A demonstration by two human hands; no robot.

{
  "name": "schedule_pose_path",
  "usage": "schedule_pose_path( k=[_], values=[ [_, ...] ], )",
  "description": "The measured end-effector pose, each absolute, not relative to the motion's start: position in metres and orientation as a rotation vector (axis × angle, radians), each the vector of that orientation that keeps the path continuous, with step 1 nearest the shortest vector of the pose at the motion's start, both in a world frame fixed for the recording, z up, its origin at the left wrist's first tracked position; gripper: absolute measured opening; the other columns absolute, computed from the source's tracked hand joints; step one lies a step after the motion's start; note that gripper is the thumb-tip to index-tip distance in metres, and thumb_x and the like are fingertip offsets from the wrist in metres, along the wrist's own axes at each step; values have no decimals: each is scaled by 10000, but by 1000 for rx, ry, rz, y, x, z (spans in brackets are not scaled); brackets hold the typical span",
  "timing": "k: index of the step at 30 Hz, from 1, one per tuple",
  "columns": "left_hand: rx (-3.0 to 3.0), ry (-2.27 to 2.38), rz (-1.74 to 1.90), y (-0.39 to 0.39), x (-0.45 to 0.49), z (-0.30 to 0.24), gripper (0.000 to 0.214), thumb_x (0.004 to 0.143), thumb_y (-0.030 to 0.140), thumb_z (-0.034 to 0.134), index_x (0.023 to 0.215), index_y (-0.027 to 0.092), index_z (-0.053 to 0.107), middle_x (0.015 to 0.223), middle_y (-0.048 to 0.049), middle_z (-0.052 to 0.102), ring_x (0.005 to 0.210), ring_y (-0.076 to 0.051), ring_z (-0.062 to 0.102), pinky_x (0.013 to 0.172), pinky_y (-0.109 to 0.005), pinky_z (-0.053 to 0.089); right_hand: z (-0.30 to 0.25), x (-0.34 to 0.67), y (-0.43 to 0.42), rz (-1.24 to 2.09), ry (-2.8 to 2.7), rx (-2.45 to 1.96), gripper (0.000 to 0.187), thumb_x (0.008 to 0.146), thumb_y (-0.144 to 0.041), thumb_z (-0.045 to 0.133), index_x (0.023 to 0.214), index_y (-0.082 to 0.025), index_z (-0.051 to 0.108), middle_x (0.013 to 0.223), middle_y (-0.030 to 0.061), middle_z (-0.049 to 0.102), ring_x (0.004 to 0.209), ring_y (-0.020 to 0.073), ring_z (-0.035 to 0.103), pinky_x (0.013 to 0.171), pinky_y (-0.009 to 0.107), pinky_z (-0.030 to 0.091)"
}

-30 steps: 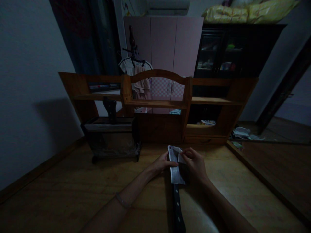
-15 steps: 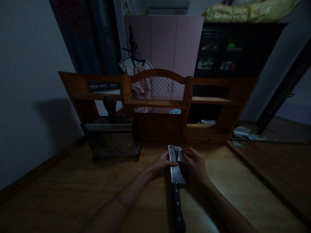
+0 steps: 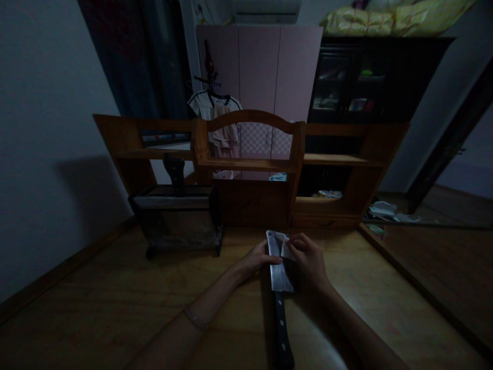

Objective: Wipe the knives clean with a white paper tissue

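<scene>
A cleaver (image 3: 280, 277) with a broad metal blade and a black riveted handle points away from me over the wooden desk, its handle toward my body. My left hand (image 3: 257, 259) grips the blade from the left, thumb lying across its face and the other fingers mostly hidden beneath. On the right side of the blade, my right hand (image 3: 308, 257) pinches a small pale piece (image 3: 287, 251), paper or cloth, against the metal near the far end. I cannot tell which material it is.
A knife block (image 3: 177, 221) with a black-handled knife in it stands at the left of the desk (image 3: 146, 308). Behind runs a wooden shelf unit (image 3: 250, 163). The desk's raised edge (image 3: 416, 277) is on the right, a wall (image 3: 57, 154) on the left.
</scene>
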State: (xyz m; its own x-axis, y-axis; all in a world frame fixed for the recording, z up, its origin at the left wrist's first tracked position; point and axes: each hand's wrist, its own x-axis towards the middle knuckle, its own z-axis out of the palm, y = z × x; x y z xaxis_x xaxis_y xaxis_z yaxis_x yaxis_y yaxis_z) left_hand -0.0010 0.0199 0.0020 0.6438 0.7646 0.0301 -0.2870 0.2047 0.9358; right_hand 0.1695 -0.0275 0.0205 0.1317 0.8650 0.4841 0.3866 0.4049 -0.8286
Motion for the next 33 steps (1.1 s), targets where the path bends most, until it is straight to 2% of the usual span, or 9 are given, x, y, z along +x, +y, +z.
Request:
schedule_pose_path(
  k=[7,12,18,33],
  values=[
    [1182,512,789,19,-3,1,619,587,130,789,1161,145,556,1102,-130,626,933,-239,625,832,-337,466,20,171,-28,508,-1477,-1193,186,816,-383,572,870,-213,622,853,62,709,815,242,667,662,307,490],
    [1175,525,790,20,-3,0,614,572,135,794,1142,139,564,1045,-115,643,883,-222,633,809,-326,470,16,172,-26,505,-1496,-1198,210,814,-386,569,887,-208,653,882,63,709,826,237,667,712,326,499],
    [1187,519,803,21,-2,-1,623,575,147,796,1153,141,563,1068,-125,635,915,-238,626,828,-348,465,16,172,-26,526,-1493,-1190,172,814,-368,575,882,-220,632,865,44,710,819,226,672,686,305,499],
    [1155,500,783,20,-1,2,626,574,120,789,1157,142,562,1076,-133,633,927,-252,626,836,-354,459,21,170,-28,520,-1486,-1193,198,814,-405,578,852,-211,595,856,64,713,803,241,675,645,294,489]
  ],
)
